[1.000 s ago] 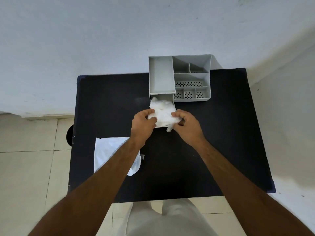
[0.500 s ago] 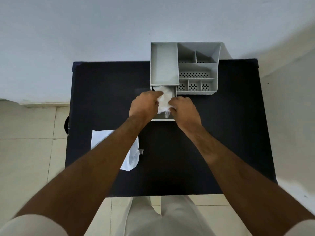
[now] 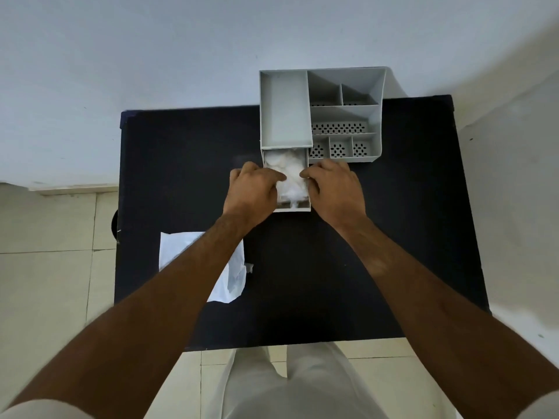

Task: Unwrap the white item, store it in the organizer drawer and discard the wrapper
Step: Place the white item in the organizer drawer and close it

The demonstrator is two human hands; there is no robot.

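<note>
A crumpled white item [image 3: 289, 173] lies inside the pulled-out drawer [image 3: 292, 208] of the grey organizer [image 3: 286, 110] at the back of the black table [image 3: 187, 164]. My left hand [image 3: 252, 192] presses on the item's left side, fingers curled over the drawer's left wall. My right hand [image 3: 335, 186] touches the item's right side at the drawer's right wall. The white wrapper [image 3: 233, 273] lies flat on the table's front left, partly hidden under my left forearm.
The organizer has one long tray and several small perforated compartments [image 3: 338, 128] on its right. A white wall stands behind the table. Tiled floor [image 3: 45, 267] shows to the left. A dark round object [image 3: 114, 220] peeks out at the table's left edge.
Both hands carried the white item forward from above the table into the open drawer and now press it down inside.
</note>
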